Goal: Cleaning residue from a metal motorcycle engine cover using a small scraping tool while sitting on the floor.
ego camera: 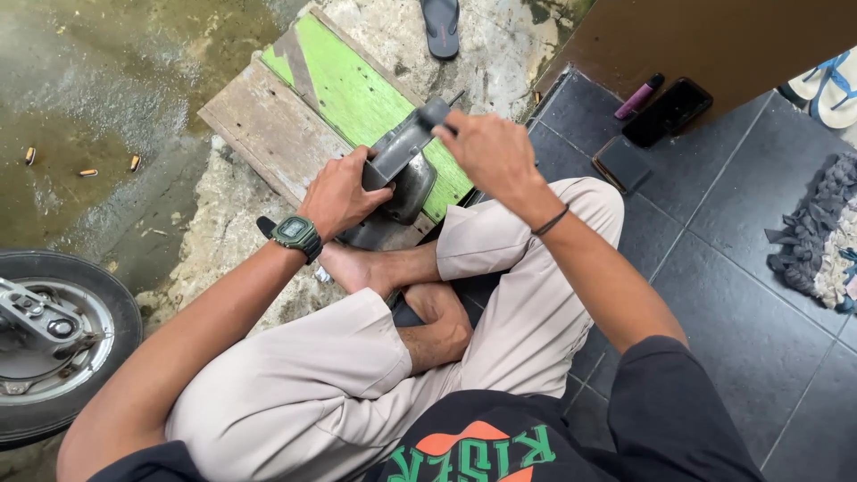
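I sit cross-legged in beige trousers. My left hand (341, 194), with a green wristwatch, grips a grey metal part (406, 165) that rests against a green-painted wooden board (344, 85). My right hand (493, 152), with a black band at the wrist, is closed around a dark tool handle (435, 112) at the top of the metal part. The lower part of the metal piece is hidden behind my left hand and my foot.
A motorcycle wheel (54, 339) stands at the left on wet concrete with cigarette butts. A phone (668, 111), a dark wallet (623, 163) and a purple tube (638, 96) lie on dark tiles at right. A rag mat (821, 236) and sandals (442, 25) lie farther off.
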